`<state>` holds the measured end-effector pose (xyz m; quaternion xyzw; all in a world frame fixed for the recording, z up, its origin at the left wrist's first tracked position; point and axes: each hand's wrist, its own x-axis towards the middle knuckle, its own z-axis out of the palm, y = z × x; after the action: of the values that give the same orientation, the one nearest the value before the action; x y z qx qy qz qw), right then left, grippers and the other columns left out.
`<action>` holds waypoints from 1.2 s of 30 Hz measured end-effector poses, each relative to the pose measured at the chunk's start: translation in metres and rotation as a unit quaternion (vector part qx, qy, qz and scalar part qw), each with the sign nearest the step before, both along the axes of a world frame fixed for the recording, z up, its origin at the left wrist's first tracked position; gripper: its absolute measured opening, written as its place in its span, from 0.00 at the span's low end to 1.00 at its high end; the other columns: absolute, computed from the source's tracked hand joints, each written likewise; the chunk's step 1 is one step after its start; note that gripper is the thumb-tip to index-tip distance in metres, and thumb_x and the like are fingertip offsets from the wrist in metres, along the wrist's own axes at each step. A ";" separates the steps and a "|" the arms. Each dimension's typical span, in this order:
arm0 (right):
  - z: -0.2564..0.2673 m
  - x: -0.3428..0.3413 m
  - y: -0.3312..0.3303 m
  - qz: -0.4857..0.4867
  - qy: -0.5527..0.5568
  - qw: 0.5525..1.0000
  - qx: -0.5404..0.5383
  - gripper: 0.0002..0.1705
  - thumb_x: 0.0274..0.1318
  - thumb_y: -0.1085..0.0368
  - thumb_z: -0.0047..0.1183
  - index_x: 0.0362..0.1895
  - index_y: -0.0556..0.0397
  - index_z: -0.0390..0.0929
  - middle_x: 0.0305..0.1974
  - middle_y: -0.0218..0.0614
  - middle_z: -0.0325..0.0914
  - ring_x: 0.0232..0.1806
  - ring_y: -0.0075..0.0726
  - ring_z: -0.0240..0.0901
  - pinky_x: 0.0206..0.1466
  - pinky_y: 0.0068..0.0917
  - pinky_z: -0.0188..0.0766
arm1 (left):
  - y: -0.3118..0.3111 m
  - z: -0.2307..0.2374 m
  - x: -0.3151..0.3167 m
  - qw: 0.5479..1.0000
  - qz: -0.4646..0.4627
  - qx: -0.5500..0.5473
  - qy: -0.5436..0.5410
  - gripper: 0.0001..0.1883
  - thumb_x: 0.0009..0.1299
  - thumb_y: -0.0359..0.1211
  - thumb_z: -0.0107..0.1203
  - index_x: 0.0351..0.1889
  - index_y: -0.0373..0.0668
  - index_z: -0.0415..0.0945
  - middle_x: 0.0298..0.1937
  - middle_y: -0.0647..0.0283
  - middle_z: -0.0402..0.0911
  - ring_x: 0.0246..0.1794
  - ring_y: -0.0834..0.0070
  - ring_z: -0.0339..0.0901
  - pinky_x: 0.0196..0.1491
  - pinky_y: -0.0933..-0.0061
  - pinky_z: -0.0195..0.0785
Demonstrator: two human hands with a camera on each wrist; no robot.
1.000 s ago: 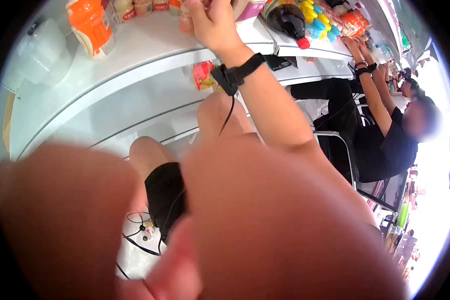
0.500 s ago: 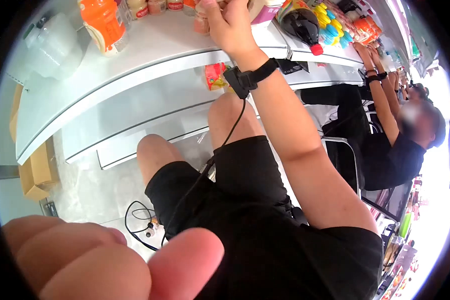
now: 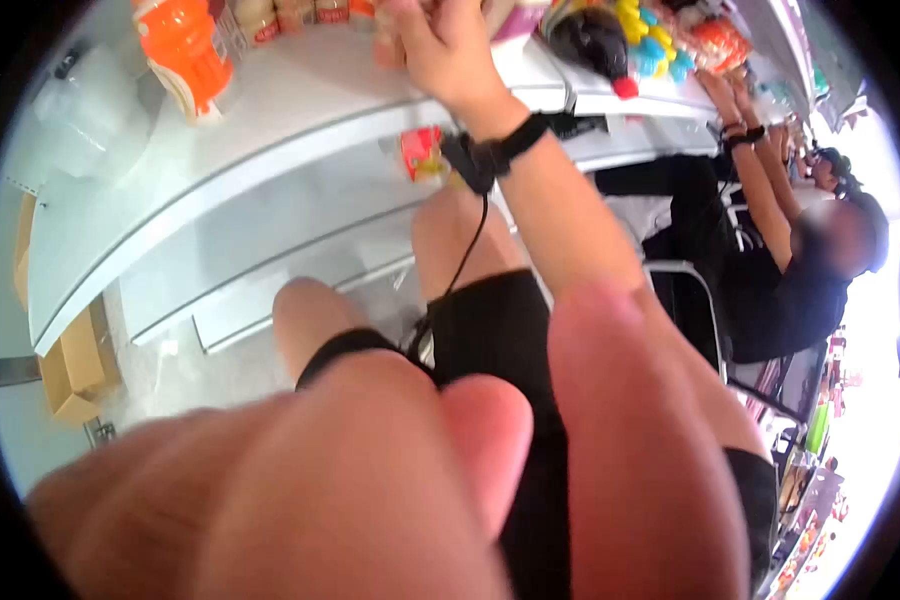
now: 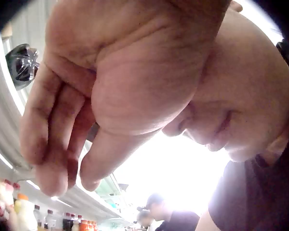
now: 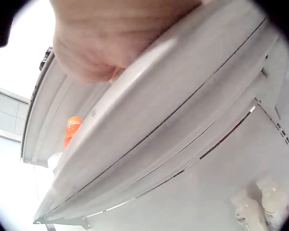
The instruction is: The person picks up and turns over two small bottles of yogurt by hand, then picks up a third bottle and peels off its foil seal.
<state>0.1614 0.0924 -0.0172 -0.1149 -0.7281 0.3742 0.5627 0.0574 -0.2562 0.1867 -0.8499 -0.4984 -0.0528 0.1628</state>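
My left hand (image 3: 330,490) is raised right in front of the head camera, its blurred fingers filling the lower part of the head view. In the left wrist view, that hand (image 4: 130,82) hangs beside a face, fingers extended and nothing between them. My right hand (image 3: 455,60) reaches onto the white shelf (image 3: 300,85), beside a small pinkish bottle (image 3: 390,48); the top edge cuts off its fingertips, and I cannot tell whether it grips that bottle. The right wrist view shows only the heel of the hand (image 5: 98,53) over the shelf edge.
An orange-labelled bottle (image 3: 182,50) stands left on the shelf, with small cream-coloured bottles behind. A dark bottle with a red cap (image 3: 590,45) lies to the right. A red packet (image 3: 422,152) sits below. Another person (image 3: 770,290) sits at the right. Cardboard boxes (image 3: 80,360) stand on the floor.
My left hand, spread large across the head view at first, dropped to the lower left, then came back up and right. The right hand stays at the same place on the shelf.
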 end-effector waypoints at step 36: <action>0.004 -0.008 0.016 -0.022 0.054 0.997 0.044 0.46 0.77 0.58 0.61 0.83 0.63 0.48 0.68 0.57 0.73 0.69 0.60 0.71 0.78 0.57 0.56 | 0.002 0.022 0.004 0.997 0.036 -0.022 0.067 0.21 0.85 0.30 0.58 0.73 0.35 0.78 0.56 0.54 0.92 0.49 0.58 0.92 0.52 0.71 0.88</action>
<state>0.1530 0.1080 -0.0133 -0.0850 -0.7097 0.3351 0.6139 0.0617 -0.2540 0.2091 -0.8366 -0.5174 0.0206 0.1788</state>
